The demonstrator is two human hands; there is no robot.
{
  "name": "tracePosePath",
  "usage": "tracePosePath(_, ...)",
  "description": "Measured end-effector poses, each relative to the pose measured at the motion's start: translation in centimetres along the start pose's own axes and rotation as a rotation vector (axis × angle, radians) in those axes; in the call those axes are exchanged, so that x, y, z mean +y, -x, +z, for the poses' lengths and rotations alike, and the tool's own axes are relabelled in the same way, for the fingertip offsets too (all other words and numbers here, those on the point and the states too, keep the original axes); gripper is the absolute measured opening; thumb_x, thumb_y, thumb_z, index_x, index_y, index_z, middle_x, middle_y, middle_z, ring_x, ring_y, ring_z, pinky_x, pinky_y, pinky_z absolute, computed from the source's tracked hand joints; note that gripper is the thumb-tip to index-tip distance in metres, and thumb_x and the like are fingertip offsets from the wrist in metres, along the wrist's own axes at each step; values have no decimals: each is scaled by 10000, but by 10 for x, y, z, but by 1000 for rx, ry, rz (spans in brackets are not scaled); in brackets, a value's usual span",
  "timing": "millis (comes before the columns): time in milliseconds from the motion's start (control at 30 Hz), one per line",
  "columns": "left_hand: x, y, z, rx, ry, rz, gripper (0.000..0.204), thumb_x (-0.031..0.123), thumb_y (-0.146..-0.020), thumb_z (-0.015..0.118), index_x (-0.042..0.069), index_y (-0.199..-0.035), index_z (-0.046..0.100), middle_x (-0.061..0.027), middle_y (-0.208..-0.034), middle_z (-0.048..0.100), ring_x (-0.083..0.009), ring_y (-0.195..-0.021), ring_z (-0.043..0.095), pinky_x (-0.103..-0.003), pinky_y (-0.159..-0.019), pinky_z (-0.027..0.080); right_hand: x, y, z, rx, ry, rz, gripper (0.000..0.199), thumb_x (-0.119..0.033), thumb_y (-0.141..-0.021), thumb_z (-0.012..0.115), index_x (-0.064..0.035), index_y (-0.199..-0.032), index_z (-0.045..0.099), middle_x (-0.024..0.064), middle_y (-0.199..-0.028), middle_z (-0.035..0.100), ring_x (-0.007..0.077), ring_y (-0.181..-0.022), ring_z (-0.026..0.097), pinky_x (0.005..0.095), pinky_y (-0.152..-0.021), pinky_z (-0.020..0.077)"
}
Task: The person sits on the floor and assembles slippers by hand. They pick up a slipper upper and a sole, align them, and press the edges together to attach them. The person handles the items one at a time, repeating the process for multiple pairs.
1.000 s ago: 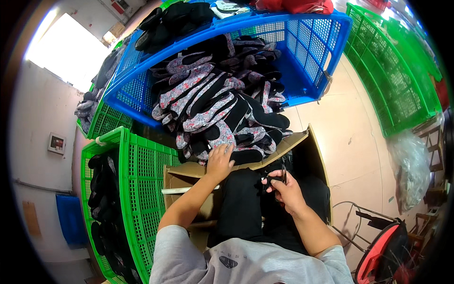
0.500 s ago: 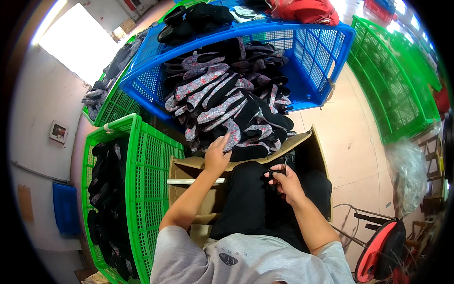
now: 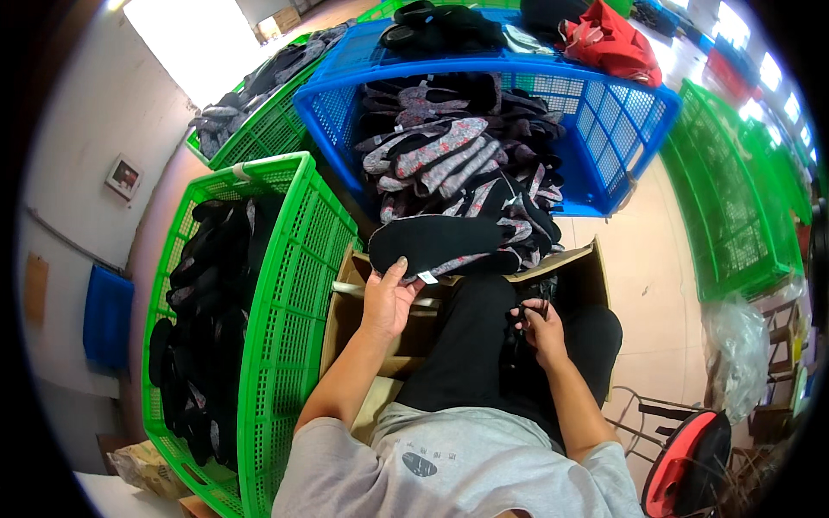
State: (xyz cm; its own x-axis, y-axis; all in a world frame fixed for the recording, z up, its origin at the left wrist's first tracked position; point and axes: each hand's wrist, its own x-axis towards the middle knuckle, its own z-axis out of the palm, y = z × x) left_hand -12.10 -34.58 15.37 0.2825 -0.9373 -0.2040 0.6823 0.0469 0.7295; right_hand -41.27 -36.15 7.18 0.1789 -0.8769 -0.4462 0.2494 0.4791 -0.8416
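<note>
My left hand [image 3: 390, 302] grips the near edge of a slipper [image 3: 436, 242], thumb on top. The slipper's black sole faces up, and a little patterned fabric shows along its edge. A white tag [image 3: 427, 277] sticks out beside my fingers. Just beyond lies a heap of grey, red-flecked slippers [image 3: 445, 160], spilling from a blue crate [image 3: 488, 67] tipped toward me. Over my lap, my right hand [image 3: 546, 335] is closed around a small dark tool [image 3: 539, 304]; its shape is mostly hidden by the fingers.
Left of me stands a green crate [image 3: 276, 233] filled with dark slippers. An open cardboard box [image 3: 598, 268] surrounds my knees. Black slippers [image 3: 445, 30] and a red cloth [image 3: 611, 45] lie on the blue crate. Green crates [image 3: 725, 190] and a red-and-black seat [image 3: 691, 462] are at right.
My left hand has taken a slipper from the near edge of the heap and now holds it sole up. My right hand keeps its closed grip over my lap. The whole view has shifted.
</note>
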Motion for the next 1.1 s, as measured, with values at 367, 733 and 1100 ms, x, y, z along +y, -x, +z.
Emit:
tracePosePath(367, -10, 64, -26, 18, 15, -371, 237, 307, -970, 627, 151, -1148, 632, -1, -1079, 695, -138, -914, 668, -283, -688, 548, 20, 44, -5, 60, -237, -116, 448, -404, -1024, 505, -115, -1367, 481, 44, -1020, 630, 68, -693, 573, 166, -433, 301)
tracePosePath(733, -38, 97, -6, -34, 0, -404, 258, 330, -1020, 552, 161, -1212, 523, -5, -1072, 629, -147, -908, 593, -308, -742, 502, 33, 54, -9, 28, -190, 148, 332, -313, -944, 639, -123, -1212, 590, -18, -706, 542, 80, -421, 349, 218, -385, 253)
tracePosePath(1100, -50, 99, 19, 60, -161, -198, 414, 106, -915, 703, 115, -1248, 458, 5, -1072, 597, -82, -829, 579, -217, -537, 451, 52, 40, -17, -175, -305, 379, 226, -184, -955, 588, -18, -1104, 617, 38, -711, 593, 74, -446, 436, 189, -358, 276)
